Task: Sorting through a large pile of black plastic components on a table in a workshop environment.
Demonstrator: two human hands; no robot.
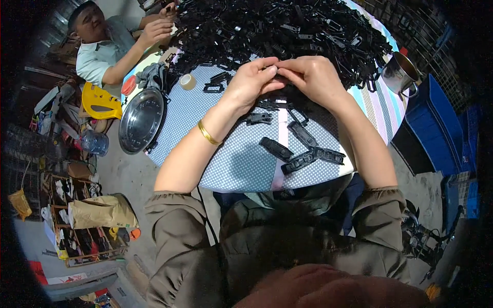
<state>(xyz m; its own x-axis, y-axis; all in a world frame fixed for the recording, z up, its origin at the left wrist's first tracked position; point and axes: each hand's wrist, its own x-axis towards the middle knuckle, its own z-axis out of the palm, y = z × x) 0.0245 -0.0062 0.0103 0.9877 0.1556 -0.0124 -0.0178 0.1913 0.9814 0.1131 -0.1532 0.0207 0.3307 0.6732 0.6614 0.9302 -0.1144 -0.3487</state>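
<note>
My left hand (250,83) and my right hand (317,78) meet over the middle of the table, fingertips pinched together. Whatever sits between them is small and dark, mostly hidden by the fingers. Just beyond lies a large heap of black plastic parts (287,31), many shaped like narrow frames. Closer to me, several longer black clip-like pieces lie on the patterned tablecloth (226,167), among them one piece (276,148) apart on the left and another (302,134) slanting above the rest. Smaller black parts (259,118) rest below my left hand.
A roll of tape (188,81) and a shiny metal basin (141,121) are on the left side; a metal mug (400,73) stands at the right edge. Across the far left, another person (97,64) handles something small. Blue bins (431,128) stand right of the table.
</note>
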